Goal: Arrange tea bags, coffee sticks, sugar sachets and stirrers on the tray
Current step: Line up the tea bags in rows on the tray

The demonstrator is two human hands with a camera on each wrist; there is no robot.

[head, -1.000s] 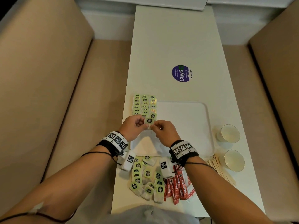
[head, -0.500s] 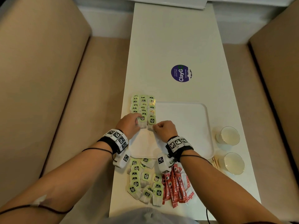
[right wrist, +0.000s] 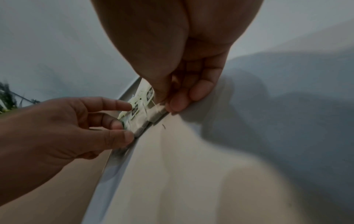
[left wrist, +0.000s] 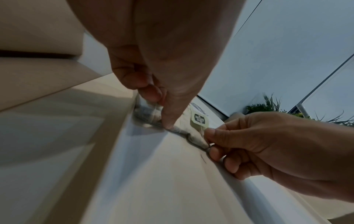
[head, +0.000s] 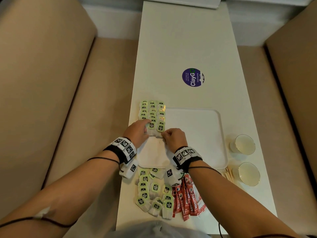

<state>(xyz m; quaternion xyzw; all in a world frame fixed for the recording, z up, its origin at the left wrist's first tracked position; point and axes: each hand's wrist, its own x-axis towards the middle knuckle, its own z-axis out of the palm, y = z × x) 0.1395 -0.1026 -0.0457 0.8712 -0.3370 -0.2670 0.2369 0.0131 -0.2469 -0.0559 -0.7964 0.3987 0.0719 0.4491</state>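
Both hands [head: 155, 134] pinch soft papery tea bags [head: 158, 128] on smooth tray [head: 197, 127].

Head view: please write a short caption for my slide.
Both hands set tea bags in rows on the white tray.

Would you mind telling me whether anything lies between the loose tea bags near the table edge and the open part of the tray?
Only the person's own wrists cross that path. The loose green-tagged tea bags lie just before the white plastic tray's near rim, and the tray floor behind the left hand and right hand appears bare.
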